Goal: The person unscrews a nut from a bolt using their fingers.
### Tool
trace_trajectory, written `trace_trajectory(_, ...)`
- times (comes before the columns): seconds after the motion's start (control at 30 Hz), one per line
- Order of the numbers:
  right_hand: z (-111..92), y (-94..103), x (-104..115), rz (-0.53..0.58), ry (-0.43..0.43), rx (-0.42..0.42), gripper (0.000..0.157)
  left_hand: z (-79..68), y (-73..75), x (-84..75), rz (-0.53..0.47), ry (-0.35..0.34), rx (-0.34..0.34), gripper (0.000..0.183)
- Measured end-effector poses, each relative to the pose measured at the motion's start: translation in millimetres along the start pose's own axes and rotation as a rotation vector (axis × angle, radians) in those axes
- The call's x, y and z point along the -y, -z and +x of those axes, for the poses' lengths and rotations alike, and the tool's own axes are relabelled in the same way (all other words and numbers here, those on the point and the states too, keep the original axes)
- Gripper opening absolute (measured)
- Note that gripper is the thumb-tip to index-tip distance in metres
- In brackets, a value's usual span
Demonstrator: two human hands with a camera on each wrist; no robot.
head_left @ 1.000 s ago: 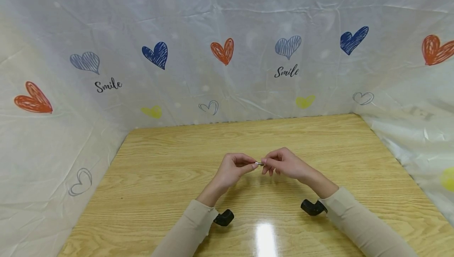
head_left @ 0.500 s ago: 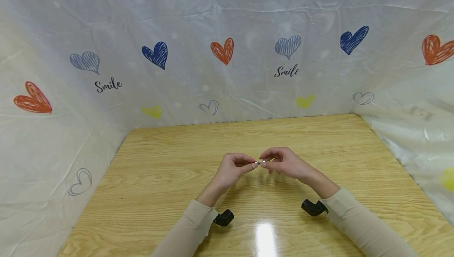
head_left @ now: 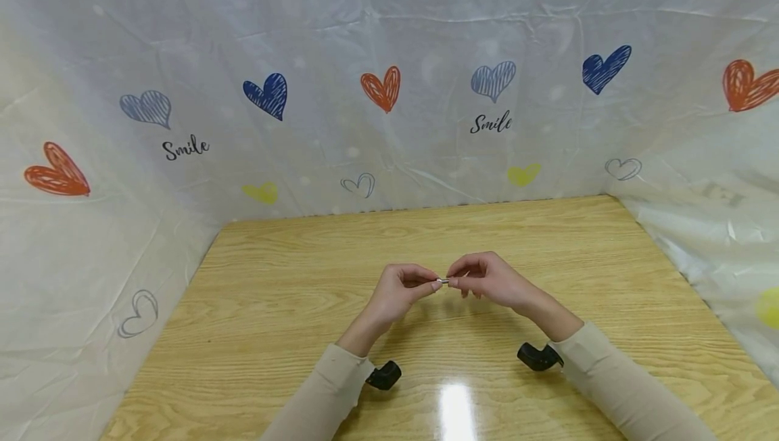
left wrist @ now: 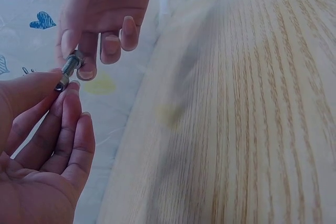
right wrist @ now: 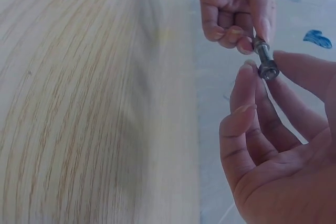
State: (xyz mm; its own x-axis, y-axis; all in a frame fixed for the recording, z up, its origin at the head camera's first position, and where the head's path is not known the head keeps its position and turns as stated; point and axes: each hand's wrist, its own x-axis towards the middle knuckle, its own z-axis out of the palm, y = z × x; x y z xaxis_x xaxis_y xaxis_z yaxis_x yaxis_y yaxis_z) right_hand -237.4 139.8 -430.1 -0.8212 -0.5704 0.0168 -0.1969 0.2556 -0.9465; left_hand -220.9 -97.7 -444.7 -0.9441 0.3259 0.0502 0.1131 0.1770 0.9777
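Between the two hands, above the table, a small silver metal bolt lies nearly level, its threaded shaft showing. My left hand pinches the bolt's head end between thumb and fingertips. On the other end sits a metal nut, with the thumb and fingers of my right hand around it. In the right wrist view the bolt's tip shows inside the nut. The right hand's lower fingers hang loosely curled below. Part of the bolt head is hidden behind the left fingertips.
Under the hands is a wood-grain table. A pale sheet printed with hearts hangs behind it and along both sides. Black wrist-worn devices stick out by both cuffs.
The right fingers, opened at the nut half a second ago, have come together around it again. My left hand keeps its hold on the bolt and stays in place.
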Motion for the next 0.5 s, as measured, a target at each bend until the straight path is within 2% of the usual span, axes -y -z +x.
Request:
trace_trajectory(0.2,0.0,0.0,-0.9,0.037,-0.026,-0.001,0.032,0.2,0.3,-0.3,-0.015,0.002,0.001,0.014)
trace_trajectory(0.5,1.4,0.5,-1.0,-0.019,-0.036,-0.002,0.031,-0.2,0.6,0.2,-0.011,-0.001,0.002,0.015)
